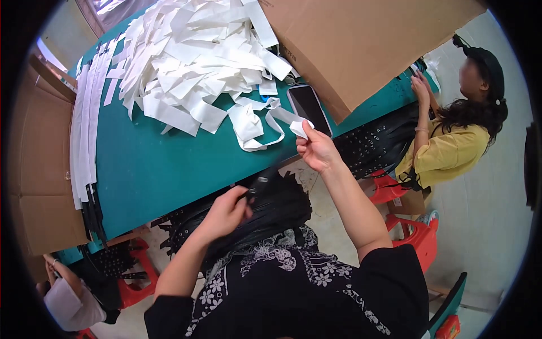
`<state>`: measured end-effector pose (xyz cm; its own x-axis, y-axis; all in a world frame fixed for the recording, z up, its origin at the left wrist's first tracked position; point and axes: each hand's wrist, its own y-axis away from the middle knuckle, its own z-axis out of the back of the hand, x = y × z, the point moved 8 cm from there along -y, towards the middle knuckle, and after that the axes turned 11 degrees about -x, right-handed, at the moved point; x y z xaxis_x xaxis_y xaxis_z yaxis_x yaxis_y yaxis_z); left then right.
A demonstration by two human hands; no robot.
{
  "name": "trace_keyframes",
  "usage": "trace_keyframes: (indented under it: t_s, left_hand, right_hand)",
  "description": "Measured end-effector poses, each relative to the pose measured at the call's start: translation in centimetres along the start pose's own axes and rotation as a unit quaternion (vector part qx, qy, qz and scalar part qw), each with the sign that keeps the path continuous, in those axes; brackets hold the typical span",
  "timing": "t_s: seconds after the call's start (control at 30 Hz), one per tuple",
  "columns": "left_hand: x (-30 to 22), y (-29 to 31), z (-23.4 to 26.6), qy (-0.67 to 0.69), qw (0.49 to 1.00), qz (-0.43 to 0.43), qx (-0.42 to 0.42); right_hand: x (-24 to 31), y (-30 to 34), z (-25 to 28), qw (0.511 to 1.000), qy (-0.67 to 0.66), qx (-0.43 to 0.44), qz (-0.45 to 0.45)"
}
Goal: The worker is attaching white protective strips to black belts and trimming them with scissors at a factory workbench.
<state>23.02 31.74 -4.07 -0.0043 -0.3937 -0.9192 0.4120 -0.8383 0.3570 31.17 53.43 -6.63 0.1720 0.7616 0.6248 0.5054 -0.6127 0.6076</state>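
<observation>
White ribbon, flat, loosely looped, lies on smooth green tabletop, end pinched btwn thumb & fingers of R hand. L hand curls by blurred blk strap w/ metal eyelet; can't tell if gripping. Wht strips heap behind, overlapping.

We count one phone, two co-workers, at least three stools, white strips beyond counting.

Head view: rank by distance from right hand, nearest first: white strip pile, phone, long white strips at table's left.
1. Phone, just beyond the right hand.
2. White strip pile, farther left.
3. Long white strips, at the green table's left edge.
</observation>
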Motion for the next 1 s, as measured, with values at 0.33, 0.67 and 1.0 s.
trace_keyframes:
  t_s: [0.33, 0.67, 1.0]
  left_hand:
    - [-1.4, 5.8, 3.5, 0.193, 0.973, -0.052, -0.119]
    - [1.1, 5.9, 4.5, 0.196, 0.970, 0.022, -0.139]
    - [1.8, 8.2, 5.9, 0.239, 0.962, 0.115, -0.063]
  right_hand:
    - [-6.8, 3.3, -7.7, 0.995, 0.000, 0.038, -0.090]
    - [-8.2, 3.3, -9.5, 0.995, 0.004, 0.076, -0.072]
    - [-9.0, 6.1, -10.3, 0.970, 0.165, 0.145, 0.106]
